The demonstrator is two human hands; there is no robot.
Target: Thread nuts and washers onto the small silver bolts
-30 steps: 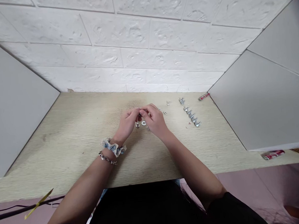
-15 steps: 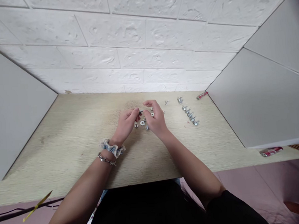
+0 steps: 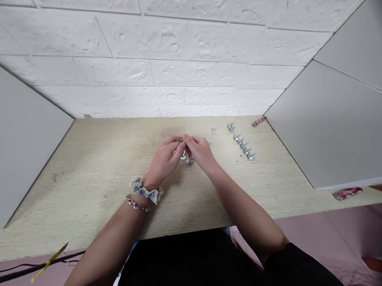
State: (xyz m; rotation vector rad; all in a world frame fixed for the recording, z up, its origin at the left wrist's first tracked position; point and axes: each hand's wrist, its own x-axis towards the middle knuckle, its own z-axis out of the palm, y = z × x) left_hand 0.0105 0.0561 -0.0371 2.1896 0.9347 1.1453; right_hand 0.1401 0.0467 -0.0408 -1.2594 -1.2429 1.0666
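My left hand (image 3: 165, 159) and my right hand (image 3: 200, 152) meet fingertip to fingertip over the middle of the wooden table (image 3: 84, 182). Both pinch a small metal piece between them; it is too small to name for sure, likely a bolt. A few loose metal bolts and washers (image 3: 189, 161) lie on the table just under the fingers. A scrunchie and a chain bracelet (image 3: 139, 203) sit on my left wrist.
A row of several wing-nut assemblies (image 3: 244, 148) lies to the right, with two more small parts (image 3: 231, 127) behind it. A red lighter (image 3: 259, 121) rests by the right panel (image 3: 331, 131). Another red item (image 3: 347, 193) lies at the table's right edge. White panels stand on both sides.
My right hand lifted away to the loose parts half a second ago, then came back. Both hands are pinched together again, slightly nearer the wall.
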